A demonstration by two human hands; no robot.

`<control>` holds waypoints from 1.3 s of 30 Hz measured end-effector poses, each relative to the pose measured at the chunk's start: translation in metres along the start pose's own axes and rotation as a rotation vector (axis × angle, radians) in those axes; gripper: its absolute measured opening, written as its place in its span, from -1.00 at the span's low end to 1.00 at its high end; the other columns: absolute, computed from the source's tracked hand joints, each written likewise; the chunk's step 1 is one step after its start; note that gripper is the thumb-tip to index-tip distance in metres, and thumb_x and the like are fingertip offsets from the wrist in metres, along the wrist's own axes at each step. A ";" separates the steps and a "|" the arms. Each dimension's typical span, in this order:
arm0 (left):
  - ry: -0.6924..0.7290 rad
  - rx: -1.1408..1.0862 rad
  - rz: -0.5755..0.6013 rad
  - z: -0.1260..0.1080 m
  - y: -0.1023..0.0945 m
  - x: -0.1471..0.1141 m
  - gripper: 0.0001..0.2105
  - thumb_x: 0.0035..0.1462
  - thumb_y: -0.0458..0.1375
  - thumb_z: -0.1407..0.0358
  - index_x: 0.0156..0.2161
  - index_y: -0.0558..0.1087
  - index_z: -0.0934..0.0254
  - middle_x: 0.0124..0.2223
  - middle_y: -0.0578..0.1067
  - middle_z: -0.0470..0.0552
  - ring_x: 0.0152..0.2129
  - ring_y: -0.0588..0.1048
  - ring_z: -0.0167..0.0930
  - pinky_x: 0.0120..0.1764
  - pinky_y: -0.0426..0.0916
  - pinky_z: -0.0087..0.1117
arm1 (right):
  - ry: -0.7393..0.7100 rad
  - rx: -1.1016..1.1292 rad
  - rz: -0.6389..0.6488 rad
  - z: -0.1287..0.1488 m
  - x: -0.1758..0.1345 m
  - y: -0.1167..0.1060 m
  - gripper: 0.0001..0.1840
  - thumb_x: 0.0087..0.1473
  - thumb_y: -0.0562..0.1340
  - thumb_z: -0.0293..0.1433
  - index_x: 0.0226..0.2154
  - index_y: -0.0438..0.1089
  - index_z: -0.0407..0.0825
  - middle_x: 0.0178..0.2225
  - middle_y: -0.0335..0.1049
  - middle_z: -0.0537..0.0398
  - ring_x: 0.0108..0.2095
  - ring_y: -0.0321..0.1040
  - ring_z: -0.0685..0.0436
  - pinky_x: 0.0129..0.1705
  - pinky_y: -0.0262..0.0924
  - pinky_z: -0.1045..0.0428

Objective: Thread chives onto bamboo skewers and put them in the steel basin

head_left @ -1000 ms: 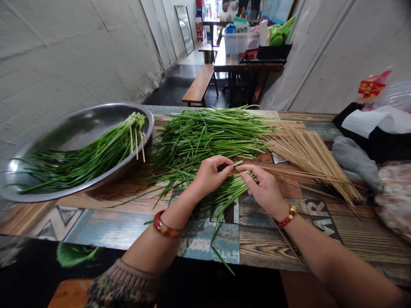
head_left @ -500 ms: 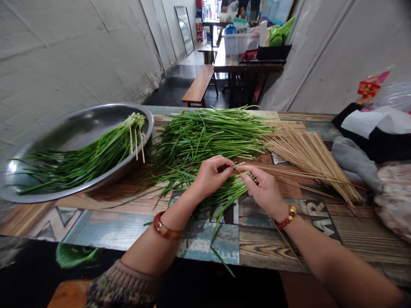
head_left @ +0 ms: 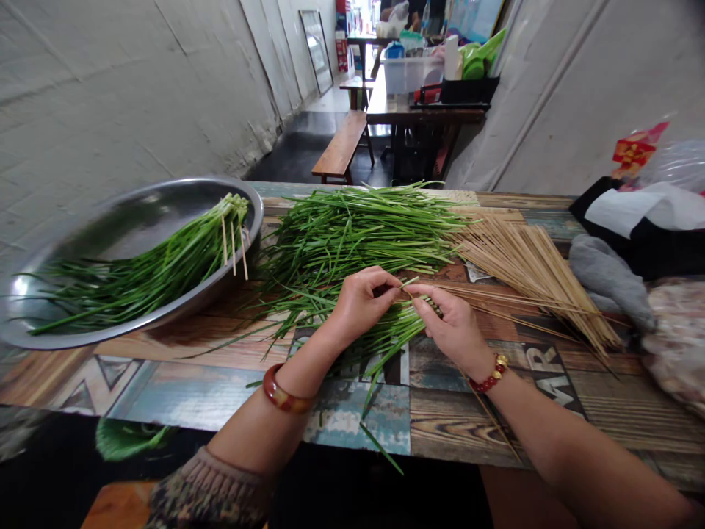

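Observation:
My left hand (head_left: 368, 301), above the middle of the table, pinches the pale end of a garlic chive (head_left: 408, 282) between thumb and fingertips. Close beside it, my right hand (head_left: 449, 317) is closed on a thin bamboo skewer (head_left: 496, 422), whose long end runs out below the wrist. The fingertips of both hands nearly meet, and the skewer's tip between them is hard to make out. Loose chives (head_left: 391, 330) lie under my hands. A big heap of chives (head_left: 363, 228) is spread just beyond them, with a fan of bamboo skewers (head_left: 545, 275) to its right.
At the left, a steel basin (head_left: 137, 198) holds skewered chives (head_left: 170, 257) with skewer ends over its rim. A grey cloth-like bundle (head_left: 606, 275), a black bag (head_left: 633, 246) and a clear plastic bag (head_left: 680, 338) sit at the right. Beyond are a bench (head_left: 341, 143) and another table (head_left: 424, 116).

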State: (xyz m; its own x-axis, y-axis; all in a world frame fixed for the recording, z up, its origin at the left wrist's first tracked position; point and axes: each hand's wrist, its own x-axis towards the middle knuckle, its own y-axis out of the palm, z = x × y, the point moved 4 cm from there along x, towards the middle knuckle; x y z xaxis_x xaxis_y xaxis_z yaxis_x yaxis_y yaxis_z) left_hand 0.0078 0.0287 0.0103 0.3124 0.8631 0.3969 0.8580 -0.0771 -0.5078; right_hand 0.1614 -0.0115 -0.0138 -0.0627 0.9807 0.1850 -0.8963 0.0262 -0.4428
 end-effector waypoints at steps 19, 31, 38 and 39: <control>0.062 0.051 0.047 0.000 0.002 0.000 -0.91 0.07 0.18 0.45 -0.42 0.53 0.32 -0.44 0.51 -0.03 -0.48 0.45 -0.48 -0.38 0.28 -0.49 | -0.025 -0.037 -0.007 0.000 0.000 -0.001 -0.70 0.15 0.11 -0.29 -0.15 0.45 -0.04 -0.43 0.46 0.09 -0.55 0.35 0.00 -0.52 0.21 0.11; 0.073 0.118 0.020 -0.001 0.002 -0.001 -0.89 0.06 0.16 0.47 -0.40 0.52 0.29 -0.41 0.50 -0.03 -0.46 0.45 -0.48 -0.36 0.29 -0.48 | -0.030 0.019 -0.006 -0.001 -0.001 0.001 -0.47 0.16 0.11 -0.33 0.19 0.16 0.03 -0.41 0.38 0.14 -0.55 0.22 0.01 -0.46 0.21 0.07; 0.062 0.169 0.002 -0.001 0.001 -0.002 -0.89 0.02 0.16 0.51 -0.43 0.50 0.31 -0.44 0.49 -0.04 -0.48 0.44 -0.48 -0.40 0.26 -0.49 | -0.054 0.003 -0.019 -0.001 -0.001 0.001 -0.68 0.16 0.11 -0.37 -0.02 0.32 -0.02 -0.33 0.42 0.09 -0.48 0.30 0.01 -0.41 0.18 0.09; 0.062 0.176 0.005 -0.001 0.002 -0.002 -0.90 0.03 0.16 0.50 -0.43 0.50 0.31 -0.44 0.49 -0.04 -0.48 0.44 -0.48 -0.40 0.26 -0.49 | -0.057 0.002 -0.024 -0.001 0.000 0.002 -0.69 0.16 0.10 -0.37 -0.03 0.32 -0.03 -0.32 0.43 0.08 -0.46 0.31 0.00 -0.40 0.18 0.08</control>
State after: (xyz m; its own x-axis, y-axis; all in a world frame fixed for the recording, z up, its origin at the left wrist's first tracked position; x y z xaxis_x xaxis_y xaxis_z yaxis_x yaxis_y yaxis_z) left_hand 0.0089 0.0260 0.0093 0.3456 0.8300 0.4379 0.7738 0.0119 -0.6333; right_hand 0.1602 -0.0117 -0.0150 -0.0659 0.9671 0.2456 -0.8987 0.0493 -0.4357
